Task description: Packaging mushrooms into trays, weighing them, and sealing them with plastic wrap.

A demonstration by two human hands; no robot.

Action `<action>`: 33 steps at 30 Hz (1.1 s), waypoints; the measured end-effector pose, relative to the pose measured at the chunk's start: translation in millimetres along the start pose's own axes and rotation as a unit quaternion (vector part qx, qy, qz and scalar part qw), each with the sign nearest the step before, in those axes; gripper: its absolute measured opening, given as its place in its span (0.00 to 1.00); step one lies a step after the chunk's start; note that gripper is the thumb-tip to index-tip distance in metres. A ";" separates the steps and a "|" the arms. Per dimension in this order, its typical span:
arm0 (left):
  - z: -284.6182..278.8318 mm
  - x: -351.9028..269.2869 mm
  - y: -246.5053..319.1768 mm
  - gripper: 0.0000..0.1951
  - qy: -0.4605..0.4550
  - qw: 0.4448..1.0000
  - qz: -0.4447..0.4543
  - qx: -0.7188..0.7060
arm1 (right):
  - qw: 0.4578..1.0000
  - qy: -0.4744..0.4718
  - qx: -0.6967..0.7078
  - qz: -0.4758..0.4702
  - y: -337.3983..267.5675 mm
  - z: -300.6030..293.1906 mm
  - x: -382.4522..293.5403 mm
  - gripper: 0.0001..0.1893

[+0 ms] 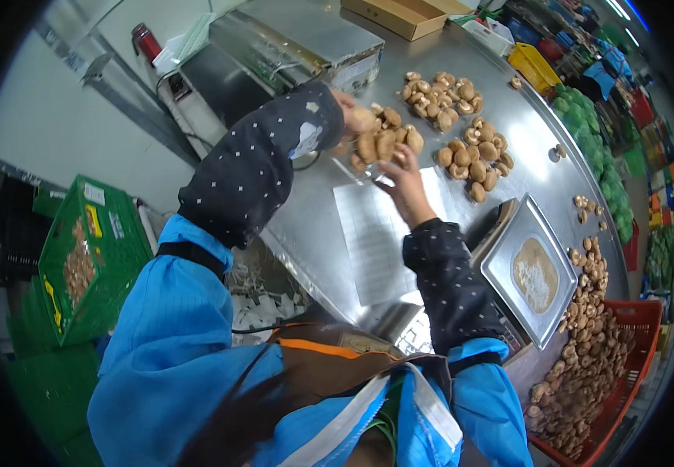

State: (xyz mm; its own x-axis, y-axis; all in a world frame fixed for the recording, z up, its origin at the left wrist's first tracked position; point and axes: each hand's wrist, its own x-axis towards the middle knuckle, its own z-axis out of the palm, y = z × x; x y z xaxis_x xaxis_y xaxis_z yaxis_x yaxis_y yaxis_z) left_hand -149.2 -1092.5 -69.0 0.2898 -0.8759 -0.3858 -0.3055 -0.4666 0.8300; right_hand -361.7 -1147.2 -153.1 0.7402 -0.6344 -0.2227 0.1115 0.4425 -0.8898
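Note:
Between my hands is a heap of brown shiitake mushrooms (384, 140) in clear plastic packaging (345, 169), tilted above the steel table. My left hand (348, 117) holds it on the left side, its fingers partly hidden by the mushrooms. On the near right side, my right hand (406, 185) grips with curled fingertips at the mushrooms and the plastic edge. Beyond lie two more clusters of shiitake, a far one (443, 99) and a nearer one (478, 154). A white paper sheet (366, 245) lies flat under my right forearm.
A weighing scale with a metal pan (491, 262) stands right of my forearm. Loose mushrooms spill from a tipped red crate (643, 344). A film wrapping machine (290, 46) occupies the far left, a cardboard box (395, 17) the far edge. Green crates (120, 233) stand left.

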 end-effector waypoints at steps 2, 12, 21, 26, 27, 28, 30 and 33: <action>-16.9 20.6 -11.2 0.39 0.061 0.960 -0.005 0.272 | 0.999 0.019 0.031 0.032 14.1 19.9 21.1 0.29; 5.5 107.8 -70.4 0.40 -0.059 0.994 -0.053 0.078 | 0.978 0.119 -0.108 0.133 28.2 -11.7 37.7 0.27; 23.4 148.8 -105.1 0.43 -0.084 0.988 -0.054 -0.116 | 0.953 0.177 -0.246 0.006 27.4 -30.1 53.0 0.28; 43.4 106.3 -74.4 0.43 0.086 0.979 0.044 0.181 | 0.732 0.260 -0.608 -0.166 4.5 -78.9 -5.1 0.22; 47.7 94.8 -71.6 0.41 0.208 0.932 0.082 0.285 | 0.639 0.286 -0.685 -0.201 1.0 -88.7 -18.8 0.22; 51.3 89.1 -72.5 0.41 0.220 0.942 0.102 0.231 | 0.636 0.291 -0.685 -0.202 2.9 -97.8 -28.6 0.22; 78.2 67.0 -56.7 0.33 0.226 0.942 0.179 0.174 | 0.648 0.283 -0.707 0.003 15.9 -121.8 -46.3 0.17; 106.8 32.5 -54.7 0.33 0.223 0.934 0.228 0.161 | 0.614 0.238 -0.750 -0.061 3.0 -100.7 -63.3 0.04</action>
State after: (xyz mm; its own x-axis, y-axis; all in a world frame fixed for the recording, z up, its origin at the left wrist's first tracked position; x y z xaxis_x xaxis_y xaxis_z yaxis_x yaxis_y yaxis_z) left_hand -219.9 -1108.5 -169.9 0.3894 -0.8882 0.2439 -0.7252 -0.1324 0.6757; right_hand -475.0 -1169.5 -181.7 0.4697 -0.8762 0.1083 -0.8537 -0.4820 -0.1970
